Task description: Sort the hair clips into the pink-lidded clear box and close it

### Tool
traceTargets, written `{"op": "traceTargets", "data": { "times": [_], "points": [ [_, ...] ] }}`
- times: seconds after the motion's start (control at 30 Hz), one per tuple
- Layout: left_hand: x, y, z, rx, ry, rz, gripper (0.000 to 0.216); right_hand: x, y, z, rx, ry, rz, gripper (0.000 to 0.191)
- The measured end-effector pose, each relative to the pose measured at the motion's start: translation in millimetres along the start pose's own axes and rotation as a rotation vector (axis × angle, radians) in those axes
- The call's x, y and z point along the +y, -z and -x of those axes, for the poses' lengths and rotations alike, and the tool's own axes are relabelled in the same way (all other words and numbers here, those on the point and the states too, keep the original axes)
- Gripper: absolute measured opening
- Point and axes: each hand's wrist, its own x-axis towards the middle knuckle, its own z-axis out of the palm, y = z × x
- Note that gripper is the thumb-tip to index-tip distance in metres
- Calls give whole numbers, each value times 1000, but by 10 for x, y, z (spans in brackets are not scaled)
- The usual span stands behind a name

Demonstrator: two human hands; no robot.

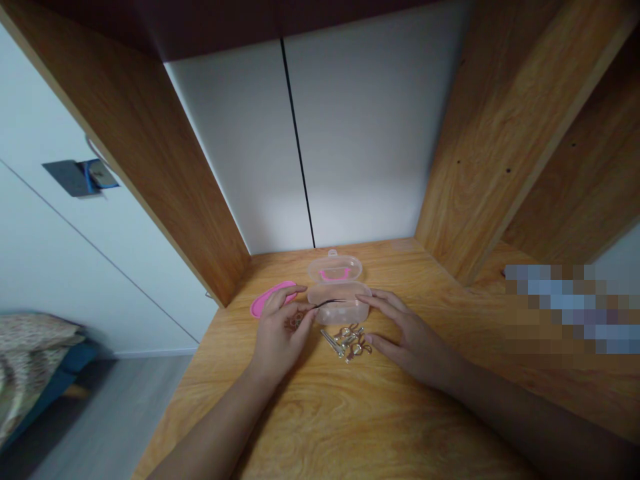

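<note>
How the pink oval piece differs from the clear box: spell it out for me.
Colour: the pink oval piece is solid pink, while the clear box is see-through.
Depth: the pink oval piece looks shallow; the clear box has taller walls.
Place: the pink oval piece is partly hidden by the left hand; the clear box sits between both hands.
Shared: both are rounded and elongated, and rest on the wooden surface.

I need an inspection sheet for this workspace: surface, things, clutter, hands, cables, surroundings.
Surface: wood-grain tabletop.
Things: open translucent box, lid behind it; metal pieces in front; pink tray at left.
Clutter: pixelated patch at right, contents unreadable.
Hands: left hand pinches a dark strip over the box; right hand open, fingertips at the box's right rim.
Cables: blue wire at left wall.
Surroundings: wooden side panels, white back panel, patterned bedding at left.
</note>
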Motion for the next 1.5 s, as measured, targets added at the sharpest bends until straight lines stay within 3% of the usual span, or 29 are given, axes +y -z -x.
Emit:
{"op": "traceTargets", "data": {
  "times": [0.3,0.73,0.83,0.9,1.07,1.5],
  "points": [
    [-99,-58,2,37,85,19,14,-21,-4,-9,-18,7,-7,59],
    [-19,-70,13,-186,52,132,32,-31,11,-4,-26,-22,-3,63],
    [-5,-65,14,-209,53,142,20,-18,11,3,-41,-26,4,67],
    [-13,-54,6,-184,74,130,12,-19,13,6,-49,-25,5,69],
    [-71,-49,-13,27,143,51,9,-34,10,16,-17,-70,-13,74],
    [-49,-55,5,-100,96,162,15,19,-32,2,-4,-58,-31,75]
  ]
}}
